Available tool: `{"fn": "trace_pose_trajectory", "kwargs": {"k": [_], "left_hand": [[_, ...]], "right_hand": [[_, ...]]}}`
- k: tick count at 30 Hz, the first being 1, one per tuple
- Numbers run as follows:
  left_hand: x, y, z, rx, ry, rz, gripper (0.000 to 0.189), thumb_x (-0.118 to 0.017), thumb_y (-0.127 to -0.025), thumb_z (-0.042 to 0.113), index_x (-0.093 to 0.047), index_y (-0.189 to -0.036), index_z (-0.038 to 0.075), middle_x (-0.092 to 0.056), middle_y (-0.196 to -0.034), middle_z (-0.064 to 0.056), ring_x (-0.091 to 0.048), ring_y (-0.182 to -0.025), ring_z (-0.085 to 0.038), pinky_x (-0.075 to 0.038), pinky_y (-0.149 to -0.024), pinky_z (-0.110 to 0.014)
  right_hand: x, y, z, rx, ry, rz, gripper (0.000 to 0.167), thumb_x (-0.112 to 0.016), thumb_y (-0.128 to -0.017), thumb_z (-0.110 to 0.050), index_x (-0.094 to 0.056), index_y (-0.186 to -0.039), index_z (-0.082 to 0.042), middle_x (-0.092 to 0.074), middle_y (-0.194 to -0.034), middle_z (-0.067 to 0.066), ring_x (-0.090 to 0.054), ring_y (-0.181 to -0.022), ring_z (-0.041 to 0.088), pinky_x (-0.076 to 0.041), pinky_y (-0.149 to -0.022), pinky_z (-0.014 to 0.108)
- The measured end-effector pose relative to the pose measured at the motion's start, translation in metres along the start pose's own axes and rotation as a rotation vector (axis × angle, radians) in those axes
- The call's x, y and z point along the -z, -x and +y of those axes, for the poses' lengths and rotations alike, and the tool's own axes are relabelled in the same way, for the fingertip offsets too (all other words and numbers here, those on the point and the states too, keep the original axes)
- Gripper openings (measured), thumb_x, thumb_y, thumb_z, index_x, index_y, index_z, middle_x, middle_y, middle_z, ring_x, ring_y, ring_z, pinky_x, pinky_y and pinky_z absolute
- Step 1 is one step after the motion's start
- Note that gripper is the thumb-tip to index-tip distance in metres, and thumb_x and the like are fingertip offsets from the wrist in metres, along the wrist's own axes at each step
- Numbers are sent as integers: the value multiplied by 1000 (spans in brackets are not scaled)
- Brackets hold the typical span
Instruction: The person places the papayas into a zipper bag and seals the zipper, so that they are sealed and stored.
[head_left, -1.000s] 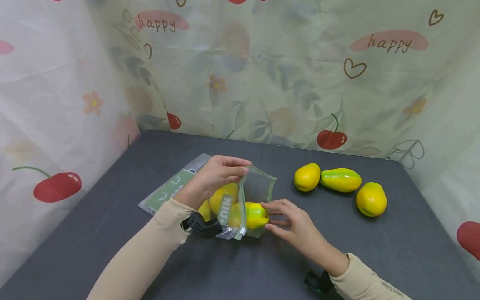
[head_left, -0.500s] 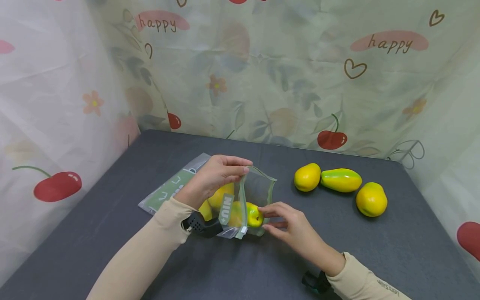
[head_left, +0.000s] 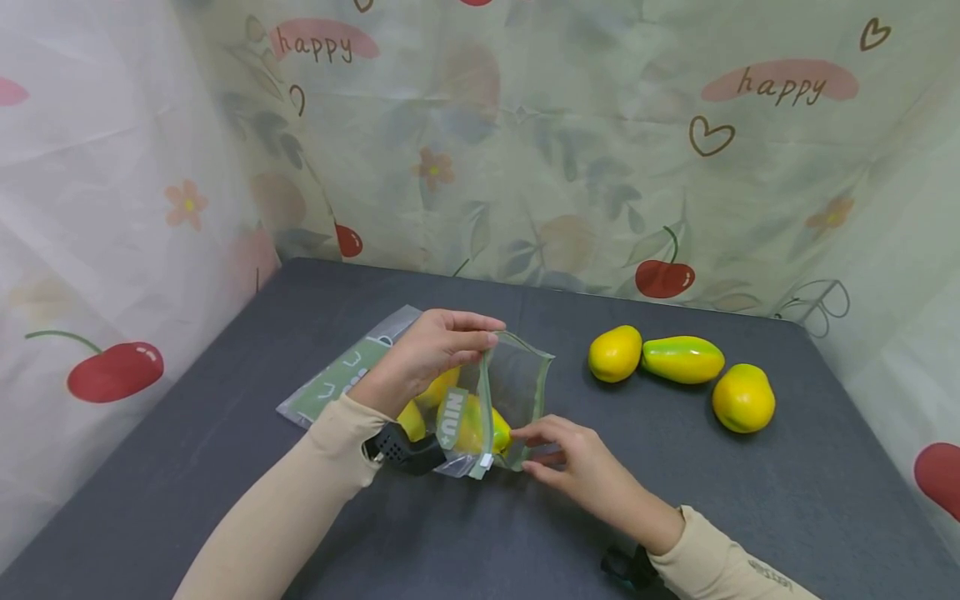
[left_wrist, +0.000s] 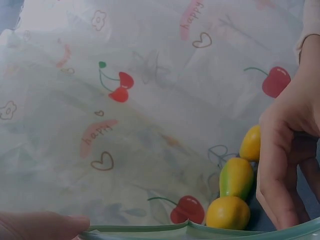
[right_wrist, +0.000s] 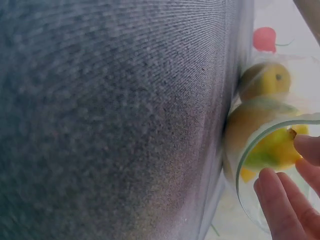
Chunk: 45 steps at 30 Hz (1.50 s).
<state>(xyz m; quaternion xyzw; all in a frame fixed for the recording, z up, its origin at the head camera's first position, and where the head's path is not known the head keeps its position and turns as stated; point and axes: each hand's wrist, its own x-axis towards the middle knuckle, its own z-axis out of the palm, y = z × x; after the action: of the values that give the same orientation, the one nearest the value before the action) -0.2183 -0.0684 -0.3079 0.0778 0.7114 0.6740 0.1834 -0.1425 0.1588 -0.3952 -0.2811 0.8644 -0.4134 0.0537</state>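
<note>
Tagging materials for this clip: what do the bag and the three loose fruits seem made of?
Bag: thin, smooth, probably plastic film; the fruit inside shows through. Loose fruits: glossy with bright highlights; perhaps coated foam or plastic, possibly real.

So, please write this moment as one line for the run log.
left hand: pinches bag at rim | right hand: at bag mouth, by yellow-green fruit inside | table: three fruits outside bag
</note>
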Motion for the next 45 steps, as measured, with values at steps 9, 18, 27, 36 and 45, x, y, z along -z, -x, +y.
{"fn": "trace_pose_trajectory", "kwargs": {"k": [9, 18, 27, 36, 45], "left_hand": [[0, 0, -1, -5, -1, -1, 28, -64, -93, 9, -66, -120, 0, -61, -128, -16, -59, -90, -13, -52, -79, -20], [0, 1, 0, 4, -7, -2, 28, -64, -93, 10, -66, -120, 1, -61, -127, -15, -58, -91, -14, -51, -81, -21], [2, 0, -2, -2, -6, 4, 28, -64, -93, 9, -66, -119, 0, -62, -124, -12, -58, -88, -13, -51, -79, -21], [3, -1, -1, 1, -17, 1, 29, -65, -93, 10, -67, -120, 1, -61, -125, -14, -58, -85, -13, -51, -80, -21], [3, 0, 0, 10, -16, 6, 28, -65, -93, 10, -67, -119, 1, -63, -122, -10, -58, -85, -12, -51, -80, -21]], "right_hand": [[-2, -1, -2, -19, 41, -28, 35, -73, -84, -4, -65, -118, -9, -64, -107, 8, -67, -96, 21, -56, -76, 21], [-2, -1, -2, -31, 39, -41, 36, -73, -84, -4, -66, -118, -9, -64, -106, 7, -67, -95, 20, -56, -76, 22], [16, 1, -4, -24, 44, 37, 38, -74, -84, -6, -65, -121, -10, -64, -112, 8, -68, -97, 25, -58, -79, 31], [68, 11, -9, 10, 114, 303, 42, -76, -81, -5, -64, -121, -10, -65, -119, 3, -65, -104, 12, -55, -83, 24], [113, 28, -1, -12, 205, 558, 42, -73, -85, -6, -61, -126, -7, -62, -125, 9, -53, -103, -17, -46, -81, 5]]}}
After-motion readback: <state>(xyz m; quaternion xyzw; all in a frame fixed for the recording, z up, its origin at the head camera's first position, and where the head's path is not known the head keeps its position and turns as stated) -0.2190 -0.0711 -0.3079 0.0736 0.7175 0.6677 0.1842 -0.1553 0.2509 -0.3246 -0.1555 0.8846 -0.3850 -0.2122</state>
